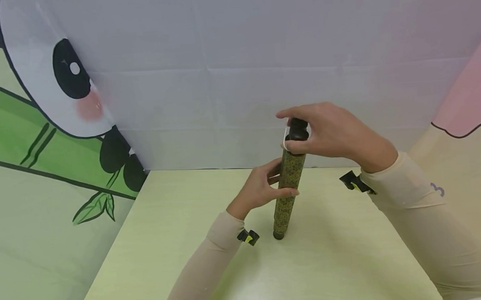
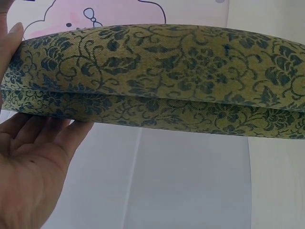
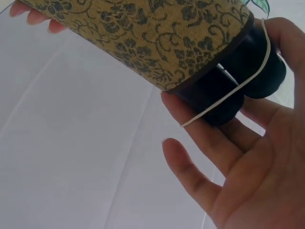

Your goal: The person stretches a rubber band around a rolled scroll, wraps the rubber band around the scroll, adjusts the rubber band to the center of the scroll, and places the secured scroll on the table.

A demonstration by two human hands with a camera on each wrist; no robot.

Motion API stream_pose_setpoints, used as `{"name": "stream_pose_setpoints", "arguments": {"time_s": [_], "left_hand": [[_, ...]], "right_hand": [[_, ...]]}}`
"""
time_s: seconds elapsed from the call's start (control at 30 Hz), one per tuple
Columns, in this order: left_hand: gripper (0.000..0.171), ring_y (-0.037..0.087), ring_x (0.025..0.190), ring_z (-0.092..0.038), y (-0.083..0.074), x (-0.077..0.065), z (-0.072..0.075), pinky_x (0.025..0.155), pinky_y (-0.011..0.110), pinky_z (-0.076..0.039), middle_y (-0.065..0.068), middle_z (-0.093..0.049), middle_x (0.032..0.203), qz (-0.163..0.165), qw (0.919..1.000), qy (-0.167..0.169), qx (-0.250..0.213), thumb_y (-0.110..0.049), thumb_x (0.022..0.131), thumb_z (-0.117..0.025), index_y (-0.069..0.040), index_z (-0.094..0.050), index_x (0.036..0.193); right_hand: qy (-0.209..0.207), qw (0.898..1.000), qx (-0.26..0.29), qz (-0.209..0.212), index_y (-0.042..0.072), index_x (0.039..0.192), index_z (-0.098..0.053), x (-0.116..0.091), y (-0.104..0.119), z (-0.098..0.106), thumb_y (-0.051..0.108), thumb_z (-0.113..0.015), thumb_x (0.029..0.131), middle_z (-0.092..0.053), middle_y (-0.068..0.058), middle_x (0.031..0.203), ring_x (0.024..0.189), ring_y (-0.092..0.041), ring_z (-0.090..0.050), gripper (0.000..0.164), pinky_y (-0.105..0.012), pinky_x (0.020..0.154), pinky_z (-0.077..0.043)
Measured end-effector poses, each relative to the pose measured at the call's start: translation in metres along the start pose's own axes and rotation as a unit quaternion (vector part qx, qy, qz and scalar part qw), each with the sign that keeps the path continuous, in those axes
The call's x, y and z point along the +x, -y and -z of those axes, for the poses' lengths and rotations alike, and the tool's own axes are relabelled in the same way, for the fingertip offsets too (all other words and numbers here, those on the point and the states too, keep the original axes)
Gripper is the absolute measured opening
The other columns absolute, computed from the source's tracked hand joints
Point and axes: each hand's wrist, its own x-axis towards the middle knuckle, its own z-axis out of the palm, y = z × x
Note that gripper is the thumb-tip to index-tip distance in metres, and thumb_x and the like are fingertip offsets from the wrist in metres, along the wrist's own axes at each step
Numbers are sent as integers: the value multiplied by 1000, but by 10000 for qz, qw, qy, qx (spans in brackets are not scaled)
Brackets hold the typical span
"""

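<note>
A rolled scroll (image 1: 292, 171) covered in olive-gold brocade with dark floral patterns is held tilted, its lower black end at or just above the table. Two rolls lie side by side along its length in the left wrist view. My left hand (image 1: 259, 187) grips the scroll around its middle, thumb in front and fingers behind. At the top, my right hand (image 1: 333, 129) surrounds the black knobs (image 3: 261, 71). A thin white elastic band (image 3: 228, 98) runs stretched across the knobs in the right wrist view, hooked on the fingers and thumb of that hand.
The pale yellow table (image 1: 148, 263) spreads beneath both arms. A light grey cloth wall (image 1: 221, 101) stands behind it. A cartoon panda print (image 1: 70, 68) is on the left, and a pink printed figure (image 1: 473, 83) on the right.
</note>
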Motion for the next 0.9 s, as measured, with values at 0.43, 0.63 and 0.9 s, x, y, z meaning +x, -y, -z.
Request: {"name": "stream_pose_setpoints", "arguments": {"time_s": [0.43, 0.63, 0.9], "left_hand": [[73, 14, 118, -53, -6, 0, 1, 97, 28, -43, 3, -51, 134, -15, 10000, 27, 36, -24, 79, -77, -12, -39, 141], [74, 14, 118, -53, -7, -1, 2, 97, 29, -43, 3, -51, 133, -3, 10000, 5, 33, -24, 79, -77, -12, -39, 141], [73, 12, 117, -54, -6, 1, 1, 97, 28, -43, 2, -51, 132, -31, 10000, -26, 0, -24, 79, -77, -13, -40, 140]], "right_hand": [[12, 9995, -10, 316, 28, 129, -55, -1, -3, -2, 38, -66, 82, -58, 8, 104, 94, -12, -54, 49, -36, 79, -45], [-63, 9987, 190, 474, 27, 135, -47, -1, -5, -5, 34, -67, 81, -57, 7, 102, 90, -12, -54, 58, -35, 80, -45], [-154, 9977, 548, 372, 23, 134, -47, -1, -8, -6, 31, -69, 81, -56, 7, 98, 82, -8, -54, 58, -32, 75, -45]]}}
